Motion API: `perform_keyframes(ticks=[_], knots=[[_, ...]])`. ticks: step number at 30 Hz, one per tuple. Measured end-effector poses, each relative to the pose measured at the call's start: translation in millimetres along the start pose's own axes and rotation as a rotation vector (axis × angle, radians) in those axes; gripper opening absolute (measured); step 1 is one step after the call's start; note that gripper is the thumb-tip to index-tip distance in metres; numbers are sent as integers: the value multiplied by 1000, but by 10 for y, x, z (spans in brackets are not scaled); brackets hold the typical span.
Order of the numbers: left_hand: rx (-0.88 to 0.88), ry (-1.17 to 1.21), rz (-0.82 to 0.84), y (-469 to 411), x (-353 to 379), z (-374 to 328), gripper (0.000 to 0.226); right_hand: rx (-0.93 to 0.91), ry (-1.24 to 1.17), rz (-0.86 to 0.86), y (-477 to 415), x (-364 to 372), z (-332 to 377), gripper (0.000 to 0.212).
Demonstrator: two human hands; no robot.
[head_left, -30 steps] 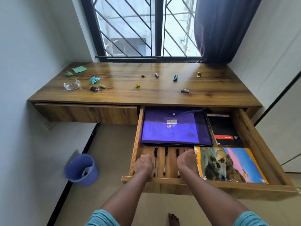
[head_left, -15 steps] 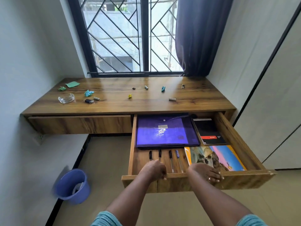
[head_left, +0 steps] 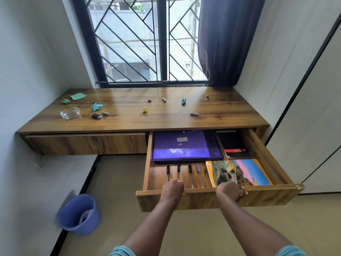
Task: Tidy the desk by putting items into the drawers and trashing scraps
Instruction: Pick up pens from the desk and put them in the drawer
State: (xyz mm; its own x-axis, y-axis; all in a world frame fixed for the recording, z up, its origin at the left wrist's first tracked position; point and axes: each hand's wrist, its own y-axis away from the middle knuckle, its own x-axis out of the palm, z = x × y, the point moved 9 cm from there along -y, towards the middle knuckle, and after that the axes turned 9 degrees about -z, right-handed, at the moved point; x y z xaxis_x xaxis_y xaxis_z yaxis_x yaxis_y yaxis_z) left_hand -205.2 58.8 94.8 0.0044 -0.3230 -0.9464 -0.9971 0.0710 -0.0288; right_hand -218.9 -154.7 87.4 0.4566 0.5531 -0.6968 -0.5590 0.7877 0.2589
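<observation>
The drawer point(head_left: 267, 197) stands open beneath the surface point(head_left: 129, 120). The left hand point(head_left: 172, 187) and the right hand point(head_left: 230, 191) both curl their fingers over its front edge, a two-handed grip that probably keeps it sliding straight. Inside the drawer lie a purple folder point(head_left: 184, 146), a black notebook point(head_left: 233, 143), a picture-covered book point(head_left: 245, 171) and four pens point(head_left: 190, 171). Beyond the drawer, paper scraps point(head_left: 96, 106) and small cylinders point(head_left: 194, 114) dot the surface. Left of the drawer a blue bin point(head_left: 73, 218) sits on the floor. The notebook's red label and the folder's tag are too small to read.
</observation>
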Motion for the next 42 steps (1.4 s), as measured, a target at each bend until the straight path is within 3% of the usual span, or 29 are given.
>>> perform_keyframes(ticks=[3,7,12,16,19,24,28,31,35,38,42], knots=[[-155,86,-79,-168,4,118,15,36,-59,-8,-117,30,119,32],[-509,289,-148,-337,52,368,25,-49,-83,22,-215,70,390,34],[-964,402,-158,-492,-73,577,74,-101,-21,58,-460,379,689,32],[-1187,579,-205,-784,5,698,60,-134,9,87,-634,559,949,30],[-1227,709,-228,-999,52,669,34,-145,7,115,-782,683,1128,27],[-1259,881,-276,-1344,105,604,27,-175,-15,173,-1005,884,1397,29],[-1294,1132,-405,-1642,169,608,21,-111,-131,182,-1180,969,1529,70],[-1269,1344,-498,-1848,158,564,19,-4,-187,212,-1420,1153,1559,78],[-1271,1421,-538,-2041,236,593,27,123,-212,217,-1573,1305,1594,68],[-1262,1430,-525,-2172,287,632,18,104,-232,278,-1621,1462,1667,64],[-1213,1473,-502,-2417,303,666,49,80,-275,256,-1706,1595,1774,63]])
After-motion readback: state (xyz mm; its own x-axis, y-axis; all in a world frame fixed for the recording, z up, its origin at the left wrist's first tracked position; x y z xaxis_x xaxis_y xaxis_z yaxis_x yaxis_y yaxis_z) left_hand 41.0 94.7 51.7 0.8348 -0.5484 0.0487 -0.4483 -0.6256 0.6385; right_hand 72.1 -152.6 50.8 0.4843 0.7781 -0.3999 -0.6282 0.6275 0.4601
